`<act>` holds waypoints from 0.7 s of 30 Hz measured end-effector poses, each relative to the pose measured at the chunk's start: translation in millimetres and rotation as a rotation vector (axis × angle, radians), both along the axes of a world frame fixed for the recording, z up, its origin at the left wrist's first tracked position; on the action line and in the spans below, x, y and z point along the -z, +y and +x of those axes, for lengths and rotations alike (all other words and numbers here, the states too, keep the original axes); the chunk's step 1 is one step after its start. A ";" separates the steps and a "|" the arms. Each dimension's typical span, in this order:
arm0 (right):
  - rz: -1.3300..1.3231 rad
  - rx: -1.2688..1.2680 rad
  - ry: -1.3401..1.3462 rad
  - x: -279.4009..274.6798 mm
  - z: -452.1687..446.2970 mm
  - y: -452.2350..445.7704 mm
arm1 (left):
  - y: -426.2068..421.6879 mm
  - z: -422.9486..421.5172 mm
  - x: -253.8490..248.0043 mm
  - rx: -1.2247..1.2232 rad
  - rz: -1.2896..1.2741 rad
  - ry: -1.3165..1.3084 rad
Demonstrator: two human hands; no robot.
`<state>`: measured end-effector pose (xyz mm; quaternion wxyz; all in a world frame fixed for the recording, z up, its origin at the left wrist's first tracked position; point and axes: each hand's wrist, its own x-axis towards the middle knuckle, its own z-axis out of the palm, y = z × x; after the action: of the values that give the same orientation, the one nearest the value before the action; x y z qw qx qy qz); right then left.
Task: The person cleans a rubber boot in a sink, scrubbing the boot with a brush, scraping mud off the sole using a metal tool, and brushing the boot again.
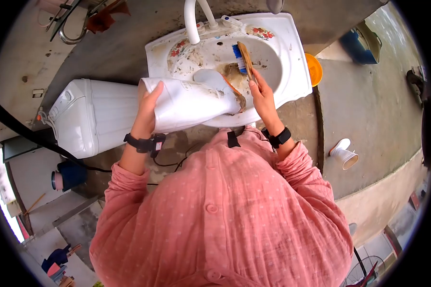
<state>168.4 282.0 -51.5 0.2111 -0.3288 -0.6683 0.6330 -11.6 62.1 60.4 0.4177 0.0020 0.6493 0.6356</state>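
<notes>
A white rubber boot (191, 103) lies on its side across the front of the sink, its foot end with an orange-brown sole edge over the basin. My left hand (149, 103) is closed on the boot's open top at the left. In my right hand (262, 95) is a scrub brush (245, 60) with a wooden back and blue and white bristles, gripped by its lower end. The bristles face left, over brown muck in the sink (272, 62). Dirt is splattered on the basin's walls. Whether the bristles touch the basin cannot be made out.
A white curved faucet (191, 24) rises at the sink's back. To the left stands a white washing machine (100, 115). An orange basin (313, 70) sits right of the sink. Another white boot (344, 154) lies on the floor at right, and a blue tub (361, 45) beyond.
</notes>
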 end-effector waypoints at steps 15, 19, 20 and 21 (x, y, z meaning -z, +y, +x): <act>-0.182 -0.049 0.004 -8.1 -12.9 -43.0 | 24.5 -39.7 44.4 0.218 0.692 -0.544; -0.179 -0.068 -0.048 5.5 3.7 -48.6 | 21.9 -44.7 35.2 0.233 0.313 -0.675; -0.185 -0.060 -0.045 9.6 6.8 -49.6 | 23.7 -45.8 35.5 0.239 0.304 -0.675; -0.141 -0.099 -0.077 8.0 8.8 -50.4 | 26.0 -49.0 36.1 0.291 0.362 -0.747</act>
<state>177.2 231.6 -59.5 0.1297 -0.3335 -0.6451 0.6751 -60.7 88.2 24.3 0.7017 -0.0634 0.3251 0.6308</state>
